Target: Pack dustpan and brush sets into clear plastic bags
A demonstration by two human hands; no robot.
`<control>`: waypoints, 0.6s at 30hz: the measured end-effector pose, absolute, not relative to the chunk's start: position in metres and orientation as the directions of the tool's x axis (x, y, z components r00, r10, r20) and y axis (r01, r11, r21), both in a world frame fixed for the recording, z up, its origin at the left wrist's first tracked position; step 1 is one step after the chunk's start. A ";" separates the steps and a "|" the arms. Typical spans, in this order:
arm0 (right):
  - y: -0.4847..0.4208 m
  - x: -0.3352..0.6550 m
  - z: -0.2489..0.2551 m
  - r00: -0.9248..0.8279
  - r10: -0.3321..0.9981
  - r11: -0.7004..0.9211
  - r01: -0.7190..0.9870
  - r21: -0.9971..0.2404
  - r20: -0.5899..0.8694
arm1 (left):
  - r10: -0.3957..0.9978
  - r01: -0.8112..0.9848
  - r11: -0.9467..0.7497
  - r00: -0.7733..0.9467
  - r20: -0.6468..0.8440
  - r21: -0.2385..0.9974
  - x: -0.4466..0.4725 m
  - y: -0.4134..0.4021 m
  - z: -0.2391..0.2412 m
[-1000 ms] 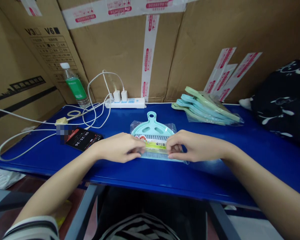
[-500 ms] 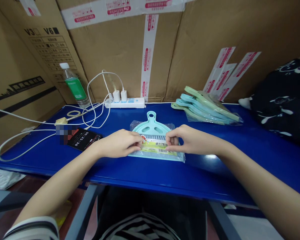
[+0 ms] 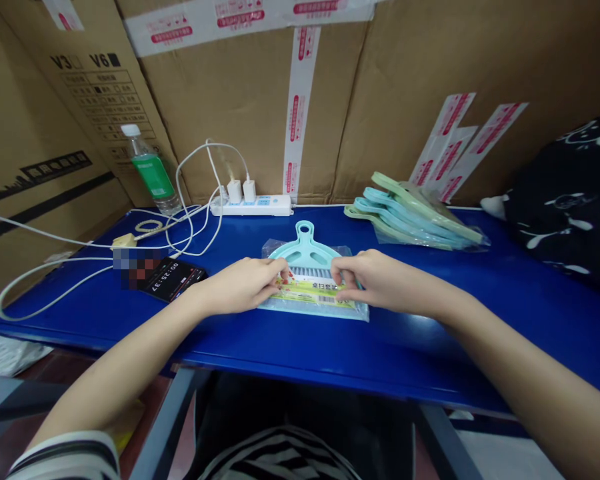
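A light blue mini dustpan set (image 3: 306,252) lies in a clear plastic bag on the blue table (image 3: 300,347), its round handle pointing away from me. A yellow-green paper label (image 3: 313,293) sits across its near part. My left hand (image 3: 240,285) pinches the bag at the label's left end. My right hand (image 3: 373,280) pinches the bag at the label's right end. Both hands rest on the table with fingers curled.
A pile of bagged blue and green dustpan sets (image 3: 413,213) lies at the back right. A phone showing a timer (image 3: 173,279), white cables (image 3: 190,220), a power strip (image 3: 253,205) and a water bottle (image 3: 149,170) are at the left. Cardboard boxes (image 3: 405,80) wall the back; a dark bag (image 3: 570,193) sits at the right.
Both hands slid from the bag's near edge up to the label's top corners. The near part of the label and bag is now uncovered.
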State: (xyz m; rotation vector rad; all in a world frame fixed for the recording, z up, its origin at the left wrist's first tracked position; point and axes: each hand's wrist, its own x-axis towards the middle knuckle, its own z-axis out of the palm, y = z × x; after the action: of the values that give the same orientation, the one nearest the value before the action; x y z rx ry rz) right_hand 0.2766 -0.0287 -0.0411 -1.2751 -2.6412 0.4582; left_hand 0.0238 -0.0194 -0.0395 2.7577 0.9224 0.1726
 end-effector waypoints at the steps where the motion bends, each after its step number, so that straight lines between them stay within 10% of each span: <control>1: -0.029 0.277 -0.041 -0.614 0.790 0.578 0.740 -0.344 0.005 | 0.607 0.581 -0.776 0.794 0.041 0.245 0.024 -0.020 -0.040; 18: -0.033 0.276 -0.036 -0.615 0.789 0.602 0.770 -0.211 0.009 | 0.425 0.431 -0.900 0.901 0.089 -0.068 0.026 -0.016 -0.044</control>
State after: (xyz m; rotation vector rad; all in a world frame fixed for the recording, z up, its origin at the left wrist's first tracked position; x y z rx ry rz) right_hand 0.2761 -0.0331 -0.0363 -1.3274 -2.7208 0.2849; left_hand 0.0264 -0.0164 -0.0438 3.1465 0.7096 0.1155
